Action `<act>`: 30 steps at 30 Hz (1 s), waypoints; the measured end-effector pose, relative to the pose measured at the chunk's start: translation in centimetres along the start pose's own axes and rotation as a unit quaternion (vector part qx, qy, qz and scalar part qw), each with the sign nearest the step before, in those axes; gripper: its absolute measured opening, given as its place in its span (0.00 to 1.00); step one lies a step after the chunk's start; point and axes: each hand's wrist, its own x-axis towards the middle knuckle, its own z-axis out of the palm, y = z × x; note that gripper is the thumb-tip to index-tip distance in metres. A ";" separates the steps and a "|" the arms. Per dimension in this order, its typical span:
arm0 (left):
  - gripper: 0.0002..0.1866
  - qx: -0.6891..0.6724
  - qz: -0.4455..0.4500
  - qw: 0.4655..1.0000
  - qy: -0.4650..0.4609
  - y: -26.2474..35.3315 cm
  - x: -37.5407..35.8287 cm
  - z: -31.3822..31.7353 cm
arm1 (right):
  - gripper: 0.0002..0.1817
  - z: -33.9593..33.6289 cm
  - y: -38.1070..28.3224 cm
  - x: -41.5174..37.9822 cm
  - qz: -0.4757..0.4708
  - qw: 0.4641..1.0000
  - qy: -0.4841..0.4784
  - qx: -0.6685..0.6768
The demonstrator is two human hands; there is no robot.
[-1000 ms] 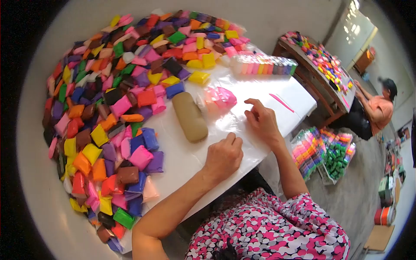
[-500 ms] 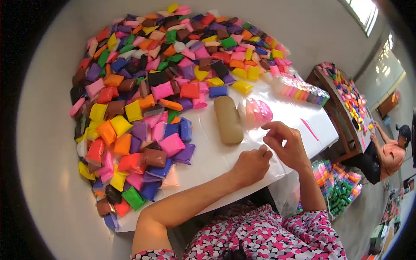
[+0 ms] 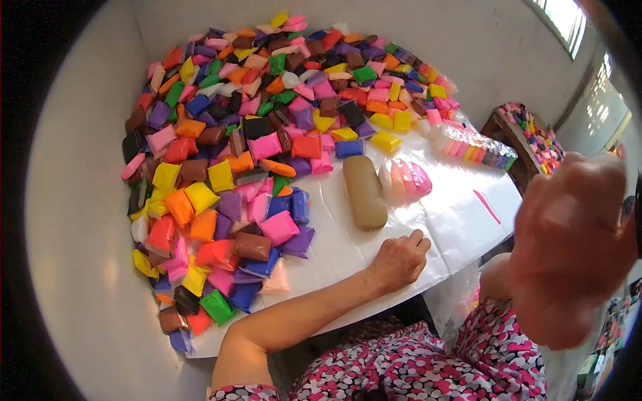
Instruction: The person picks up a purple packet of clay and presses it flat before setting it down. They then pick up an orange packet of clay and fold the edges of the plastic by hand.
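Observation:
My left hand (image 3: 400, 259) rests on the white sheet near the table's front edge, its fingers curled together; whatever they hold, if anything, is hidden. Close to the camera on the right, my right hand (image 3: 572, 234) is raised off the table and smeared by motion, so its fingers cannot be made out. Beyond the left hand lies a tan, rounded block (image 3: 364, 194). Touching or close beside it is a clear-wrapped bundle of pink and peach packets (image 3: 408, 180).
A large heap of colourful wrapped packets (image 3: 217, 254) covers the table's left and back. A long clear pack of multicoloured pieces (image 3: 471, 146) lies at the back right, with a pink strip (image 3: 487, 206) nearer. Another table (image 3: 518, 144) holding packets stands beyond.
My right hand has risen from beside the left hand to close before the camera, at the right. The left hand stays low on the sheet. The view has shifted slightly.

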 end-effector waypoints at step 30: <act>0.08 -0.007 -0.012 1.000 -0.014 0.2 0.0 -0.2 | 0.25 0.2 -4.7 2.0 -0.235 0.966 -0.096 0.038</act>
